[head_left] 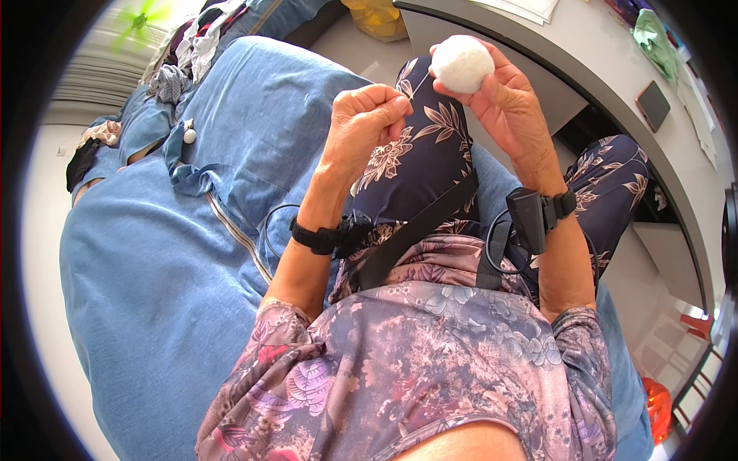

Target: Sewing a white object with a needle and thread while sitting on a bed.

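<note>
My right hand (pixel 511 104) is raised at the upper middle, its fingers and thumb closed round a fuzzy white ball (pixel 463 64) that looks like felted wool. To the left of the ball, and apart from it, my left hand (pixel 367 127) is closed in a pinch above my patterned trouser leg. Something thin and pale shows faintly by its fingertips, too small to name. Each wrist wears a black strap, and a dark box (pixel 527 220) with a cable sits on the right one.
I sit on a blue-covered seat (pixel 154 292). On it, left, lies a small white ball-like thing (pixel 189 136) near a blue strap. Piled clothes (pixel 204 42) lie at the far left. A curved white table (pixel 607 69) carrying a phone (pixel 653 107) and green cloth (pixel 656 44) is at right.
</note>
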Demonstrator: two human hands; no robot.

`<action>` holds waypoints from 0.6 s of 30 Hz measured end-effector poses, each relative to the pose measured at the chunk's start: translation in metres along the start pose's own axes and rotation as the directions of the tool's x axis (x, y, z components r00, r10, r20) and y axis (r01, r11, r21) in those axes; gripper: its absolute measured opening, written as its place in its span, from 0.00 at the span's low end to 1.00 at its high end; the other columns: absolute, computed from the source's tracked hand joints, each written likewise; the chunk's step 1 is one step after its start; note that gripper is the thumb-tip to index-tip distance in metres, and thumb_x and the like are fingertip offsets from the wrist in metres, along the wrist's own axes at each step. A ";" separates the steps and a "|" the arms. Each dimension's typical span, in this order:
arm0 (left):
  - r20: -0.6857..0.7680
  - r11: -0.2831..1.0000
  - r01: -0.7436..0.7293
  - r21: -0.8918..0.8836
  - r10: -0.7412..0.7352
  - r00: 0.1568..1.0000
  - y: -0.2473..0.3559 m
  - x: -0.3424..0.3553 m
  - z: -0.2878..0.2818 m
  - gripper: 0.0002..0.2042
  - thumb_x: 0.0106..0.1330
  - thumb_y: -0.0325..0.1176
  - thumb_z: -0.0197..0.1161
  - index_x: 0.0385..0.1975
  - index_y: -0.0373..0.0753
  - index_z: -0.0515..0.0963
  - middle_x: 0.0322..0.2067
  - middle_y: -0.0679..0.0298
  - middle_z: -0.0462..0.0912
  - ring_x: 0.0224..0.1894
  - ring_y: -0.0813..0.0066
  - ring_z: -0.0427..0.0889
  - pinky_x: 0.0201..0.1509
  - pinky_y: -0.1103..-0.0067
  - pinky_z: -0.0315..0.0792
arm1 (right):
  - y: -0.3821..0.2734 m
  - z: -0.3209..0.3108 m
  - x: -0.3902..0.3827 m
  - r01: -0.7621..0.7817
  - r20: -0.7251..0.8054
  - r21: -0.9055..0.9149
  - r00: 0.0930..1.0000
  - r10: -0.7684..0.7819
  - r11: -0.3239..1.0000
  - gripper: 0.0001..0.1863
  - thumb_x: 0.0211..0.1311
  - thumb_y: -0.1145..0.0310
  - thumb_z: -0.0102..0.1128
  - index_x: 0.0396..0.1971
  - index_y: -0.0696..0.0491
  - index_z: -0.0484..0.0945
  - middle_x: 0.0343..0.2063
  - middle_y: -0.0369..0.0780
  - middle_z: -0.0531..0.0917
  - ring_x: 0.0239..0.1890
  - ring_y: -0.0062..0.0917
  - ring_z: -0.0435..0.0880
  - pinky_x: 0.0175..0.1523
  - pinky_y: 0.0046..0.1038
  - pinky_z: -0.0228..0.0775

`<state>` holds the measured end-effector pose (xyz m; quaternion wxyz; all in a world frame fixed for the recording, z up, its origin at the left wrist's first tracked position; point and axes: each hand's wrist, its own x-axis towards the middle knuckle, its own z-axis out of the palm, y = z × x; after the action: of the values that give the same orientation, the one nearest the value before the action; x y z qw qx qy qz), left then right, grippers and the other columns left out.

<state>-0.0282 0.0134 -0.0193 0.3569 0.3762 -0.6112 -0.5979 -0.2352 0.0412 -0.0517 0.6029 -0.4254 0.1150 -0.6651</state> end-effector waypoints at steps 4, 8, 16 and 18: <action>0.070 1.000 -0.015 0.010 0.014 0.997 0.003 -0.010 0.004 0.07 0.64 0.28 0.59 0.27 0.32 0.80 0.14 0.69 0.74 0.14 0.90 0.66 0.17 0.91 0.54 | 0.007 -0.014 0.002 0.067 -0.125 -0.006 0.990 -0.067 0.998 0.30 0.62 0.61 0.57 0.57 0.63 0.63 0.53 0.52 0.72 0.59 0.41 0.71 0.63 0.46 0.64; 0.137 0.998 -0.003 0.065 -0.006 0.991 0.010 -0.019 0.011 0.06 0.63 0.27 0.60 0.27 0.32 0.80 0.15 0.68 0.75 0.15 0.89 0.69 0.17 0.91 0.56 | 0.010 -0.017 0.001 0.087 -0.192 0.096 0.979 -0.067 0.992 0.28 0.62 0.62 0.57 0.56 0.65 0.63 0.50 0.51 0.74 0.56 0.42 0.73 0.62 0.50 0.64; 0.166 0.997 -0.061 0.041 0.053 0.985 0.040 -0.023 0.014 0.07 0.63 0.27 0.59 0.26 0.29 0.79 0.15 0.66 0.74 0.14 0.87 0.68 0.17 0.90 0.54 | 0.001 0.005 -0.003 -0.130 -0.216 -0.499 0.976 0.022 0.857 0.26 0.48 0.82 0.63 0.51 0.55 0.73 0.43 0.38 0.76 0.44 0.24 0.78 0.56 0.21 0.69; 0.130 0.996 -0.092 0.013 0.090 0.987 0.044 -0.016 0.010 0.07 0.63 0.27 0.59 0.26 0.29 0.79 0.14 0.66 0.74 0.14 0.87 0.67 0.17 0.90 0.54 | 0.006 0.005 -0.004 -0.130 -0.158 -0.520 0.986 0.055 0.844 0.26 0.47 0.82 0.64 0.51 0.55 0.73 0.43 0.37 0.75 0.44 0.23 0.78 0.56 0.22 0.70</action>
<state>-0.0311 0.0320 0.0244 0.3398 0.3118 -0.6552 -0.5983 -0.2278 0.0457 -0.0540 0.4845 -0.5221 0.3550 -0.6055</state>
